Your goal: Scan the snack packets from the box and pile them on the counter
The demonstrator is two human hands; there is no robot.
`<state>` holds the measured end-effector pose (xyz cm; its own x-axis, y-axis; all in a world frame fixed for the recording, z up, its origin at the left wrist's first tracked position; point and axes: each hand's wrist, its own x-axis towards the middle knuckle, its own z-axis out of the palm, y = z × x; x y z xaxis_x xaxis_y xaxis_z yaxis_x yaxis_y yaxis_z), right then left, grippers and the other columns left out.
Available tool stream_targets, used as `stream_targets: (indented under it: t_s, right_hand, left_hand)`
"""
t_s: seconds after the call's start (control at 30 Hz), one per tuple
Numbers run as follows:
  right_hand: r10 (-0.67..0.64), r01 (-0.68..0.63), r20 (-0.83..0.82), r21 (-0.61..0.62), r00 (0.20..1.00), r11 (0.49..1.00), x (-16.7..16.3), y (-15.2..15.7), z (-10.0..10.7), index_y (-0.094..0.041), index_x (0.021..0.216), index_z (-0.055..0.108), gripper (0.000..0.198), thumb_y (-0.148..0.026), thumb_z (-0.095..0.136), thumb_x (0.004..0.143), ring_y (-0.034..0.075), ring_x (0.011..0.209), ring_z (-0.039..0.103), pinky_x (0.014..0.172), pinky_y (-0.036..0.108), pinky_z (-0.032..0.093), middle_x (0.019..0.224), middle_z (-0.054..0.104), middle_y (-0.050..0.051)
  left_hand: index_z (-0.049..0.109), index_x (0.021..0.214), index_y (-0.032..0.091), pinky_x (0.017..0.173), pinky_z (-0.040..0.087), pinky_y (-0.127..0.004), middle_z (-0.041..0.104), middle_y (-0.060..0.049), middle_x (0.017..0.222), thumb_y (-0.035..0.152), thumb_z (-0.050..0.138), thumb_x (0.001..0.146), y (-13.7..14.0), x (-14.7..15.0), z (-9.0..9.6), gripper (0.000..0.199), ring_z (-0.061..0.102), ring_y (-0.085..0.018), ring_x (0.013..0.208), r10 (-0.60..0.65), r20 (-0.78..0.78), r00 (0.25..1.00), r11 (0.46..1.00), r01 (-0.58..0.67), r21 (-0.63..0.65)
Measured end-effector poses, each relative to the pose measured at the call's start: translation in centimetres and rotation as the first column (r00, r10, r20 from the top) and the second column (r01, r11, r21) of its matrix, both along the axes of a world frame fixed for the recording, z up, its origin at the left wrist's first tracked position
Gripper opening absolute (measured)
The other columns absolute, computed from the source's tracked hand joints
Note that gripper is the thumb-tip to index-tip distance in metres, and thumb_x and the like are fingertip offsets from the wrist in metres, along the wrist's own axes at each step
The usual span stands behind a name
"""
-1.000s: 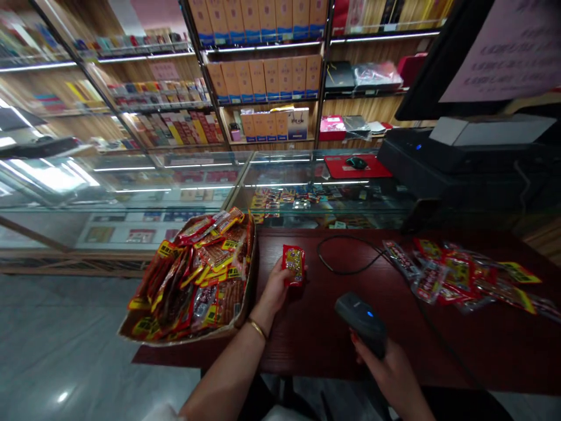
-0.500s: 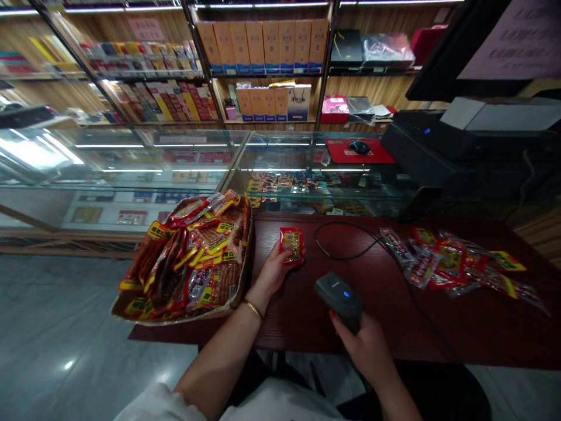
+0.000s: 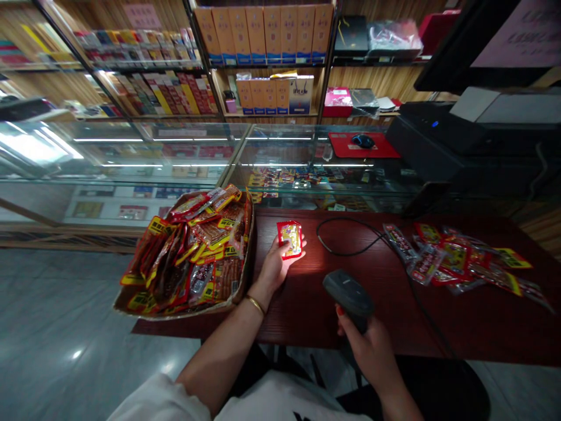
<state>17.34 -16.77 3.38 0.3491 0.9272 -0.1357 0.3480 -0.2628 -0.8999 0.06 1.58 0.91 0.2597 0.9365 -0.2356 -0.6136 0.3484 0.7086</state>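
Observation:
A small red-and-yellow snack packet [image 3: 290, 238] lies in my left hand [image 3: 276, 263], pinned by the thumb and brightly lit. My right hand [image 3: 366, 339] is wrapped round the handle of a black barcode scanner [image 3: 349, 292], whose head points toward the packet. The two are apart, with a patch of light spilling on the dark red table [image 3: 302, 310] between them. Left of my left hand sits a box [image 3: 249, 257] heaped with red and yellow snack packets [image 3: 205, 240].
A loose pile of snack packets [image 3: 456, 257] covers part of the table's right side. A black cable [image 3: 350, 254] loops across the middle. Behind stands a glass display case [image 3: 280, 137] bearing a mouse [image 3: 363, 141] on a red mat and a dark printer-like machine [image 3: 473, 140].
The scanner's light has come on and shines over the packet and my left fingers. My right hand with the scanner sits slightly further right; the whole view has shifted a little.

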Motion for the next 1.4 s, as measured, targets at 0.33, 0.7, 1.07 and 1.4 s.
stream_targets:
  t_s: [0.33, 0.7, 1.07, 1.4]
  right_hand:
    - [0.049, -0.049, 0.005, 0.013, 0.999, 0.999, -0.4, 0.1, 0.0, -0.017, 0.088, 0.076, 0.048, -0.063, 0.062, 0.09, 0.024, 0.065, 0.074, 0.064, 0.03, 0.056, 0.072, 0.078, 0.009]
    - [-0.079, 0.074, 0.047, 0.103, 0.996, 0.992, 2.3, -2.7, 0.7, -0.017, 0.096, 0.078, 0.04, -0.055, 0.063, 0.091, 0.025, 0.062, 0.073, 0.061, 0.03, 0.056, 0.066, 0.076, 0.006]
    - [-0.222, 0.21, 0.072, 0.14, 0.972, 0.968, 4.6, -5.0, 1.4, -0.018, 0.087, 0.079, 0.039, -0.055, 0.066, 0.087, 0.028, 0.07, 0.076, 0.071, 0.033, 0.061, 0.073, 0.08, 0.008]
    - [-0.033, 0.033, 0.017, -0.008, 0.999, 0.999, 3.6, -2.5, -2.0, -0.019, 0.086, 0.083, 0.047, -0.064, 0.073, 0.076, 0.03, 0.072, 0.079, 0.062, 0.03, 0.061, 0.079, 0.083, 0.011]
  left_hand:
    - [0.057, 0.134, 0.025, 0.099, 0.053, -0.055, 0.071, -0.011, 0.127, 0.028, 0.076, 0.082, 0.1, -0.1, -0.1, 0.055, 0.071, -0.031, 0.112, -0.034, -0.019, 0.999, 0.999, 0.035, 0.031]
    - [0.069, 0.119, 0.017, 0.078, 0.059, -0.031, 0.077, -0.009, 0.105, 0.02, 0.074, 0.079, -1.5, 7.4, -0.9, 0.041, 0.074, -0.021, 0.086, -0.287, -0.173, 0.942, 0.957, 0.277, -0.083]
    - [0.064, 0.114, 0.013, 0.08, 0.056, -0.035, 0.072, -0.014, 0.106, 0.015, 0.073, 0.078, -1.0, 23.2, 2.9, 0.037, 0.067, -0.016, 0.075, -0.592, -0.114, 0.798, 0.806, 0.587, -0.078]
    - [0.074, 0.109, 0.023, 0.095, 0.05, -0.038, 0.075, -0.008, 0.107, 0.024, 0.06, 0.091, -7.0, -6.2, 8.8, 0.023, 0.067, -0.025, 0.099, 0.533, -0.745, 0.401, 0.784, 0.098, 0.613]
